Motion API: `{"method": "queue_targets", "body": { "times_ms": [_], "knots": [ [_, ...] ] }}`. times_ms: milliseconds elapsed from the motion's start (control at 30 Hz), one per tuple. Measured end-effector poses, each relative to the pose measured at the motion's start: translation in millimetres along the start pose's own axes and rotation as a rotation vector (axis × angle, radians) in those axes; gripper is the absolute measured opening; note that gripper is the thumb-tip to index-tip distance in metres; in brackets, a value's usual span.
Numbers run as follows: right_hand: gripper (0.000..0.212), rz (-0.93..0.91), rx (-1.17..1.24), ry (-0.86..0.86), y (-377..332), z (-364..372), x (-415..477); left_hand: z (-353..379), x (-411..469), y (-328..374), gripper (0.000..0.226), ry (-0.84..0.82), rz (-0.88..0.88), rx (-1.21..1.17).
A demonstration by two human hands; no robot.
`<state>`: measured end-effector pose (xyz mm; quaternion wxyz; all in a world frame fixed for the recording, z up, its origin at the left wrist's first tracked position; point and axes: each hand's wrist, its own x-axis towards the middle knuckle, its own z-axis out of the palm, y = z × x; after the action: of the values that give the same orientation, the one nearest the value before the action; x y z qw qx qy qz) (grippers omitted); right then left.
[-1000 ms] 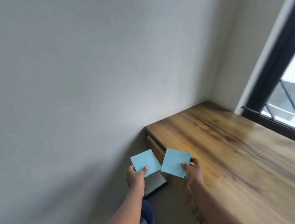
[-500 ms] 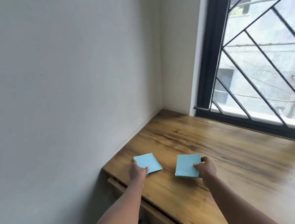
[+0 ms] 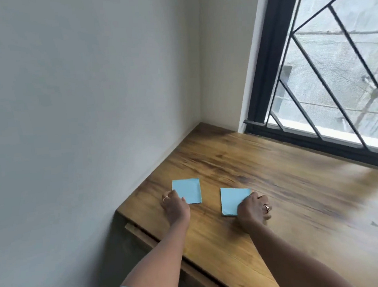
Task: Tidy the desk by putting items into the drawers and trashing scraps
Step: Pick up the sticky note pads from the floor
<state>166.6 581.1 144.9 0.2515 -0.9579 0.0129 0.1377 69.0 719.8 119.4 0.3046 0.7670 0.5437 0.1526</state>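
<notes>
The person had both hands down on the brown wooden desk top (image 3: 267, 182). The left hand (image 3: 175, 207) rested on the near corner of the left light-blue square paper pad (image 3: 187, 190). The fingers curled over that corner, but it was hard to tell whether they pinched it or only pressed on it. The right hand (image 3: 253, 211) was bunched up over the near right corner of the right light-blue square paper pad (image 3: 233, 200). It seemed to pinch that corner, though the thumb was hidden.

Both pads lay flat on the desk, near its left end. From the left pad, the right pad sat at about 4 o'clock, close by but not touching. The black-framed window (image 3: 315, 86) was at about 1 o'clock from the hands.

It looked like the pads were being set down or lined up. To do this well, the person should keep each pad flat, let go gently so no sheet lifts, and keep both pads away from the desk edge. They still belonged in a drawer, so the tidy-up was not finished.

Half a second earlier, the pads were a little closer to the front edge and tipped more. One second earlier, both were held up in the air past the end of the desk, above a blue bin that was out of sight by this moment.
</notes>
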Motion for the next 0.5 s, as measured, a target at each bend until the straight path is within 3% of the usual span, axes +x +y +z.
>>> {"method": "queue_targets", "body": {
  "times_ms": [133,500],
  "knots": [
    [0.035,-0.141,-0.098,0.008,8,8,-25,-3,-33,-15,0.036,0.074,0.004,-0.038],
    [0.031,-0.977,-0.253,-0.167,91,33,-158,-6,-201,-99,0.046,0.332,-0.248,-0.206]
  ]
}}
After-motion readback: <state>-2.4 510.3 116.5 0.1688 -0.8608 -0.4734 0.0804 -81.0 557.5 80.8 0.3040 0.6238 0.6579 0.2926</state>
